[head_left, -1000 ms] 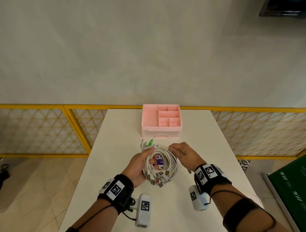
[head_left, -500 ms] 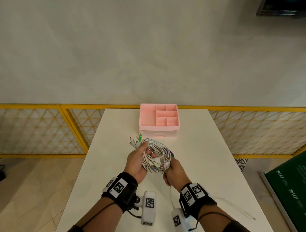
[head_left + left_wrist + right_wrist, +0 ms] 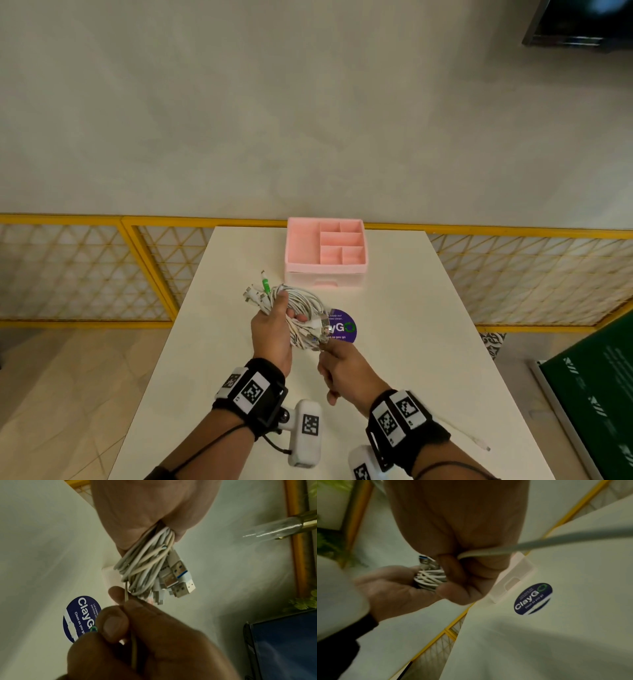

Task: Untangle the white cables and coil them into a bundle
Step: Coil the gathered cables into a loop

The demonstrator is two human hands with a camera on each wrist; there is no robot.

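A coil of white cables (image 3: 305, 308) hangs above the white table (image 3: 394, 325), gripped by my left hand (image 3: 274, 329), whose fingers curl through the loop. Several USB plugs (image 3: 180, 580) stick out of the bundle's lower side, and small connectors with a green one (image 3: 265, 284) fan out at its top left. My right hand (image 3: 342, 366) sits just below the coil and pinches one loose cable strand (image 3: 133, 649) between thumb and fingers. That strand (image 3: 556, 543) runs back past the wrist, and its free end (image 3: 479, 445) lies on the table at right.
A pink compartment organiser (image 3: 325, 253) with a drawer stands at the table's far edge. A round purple sticker (image 3: 342, 327) is on the tabletop under the coil. A yellow mesh railing (image 3: 102, 267) runs behind the table, and a green board (image 3: 589, 377) leans at the right.
My right hand left the top of the coil, dropped below it toward me and took hold of a loose strand. The left hand tilted the coil up and slightly left.
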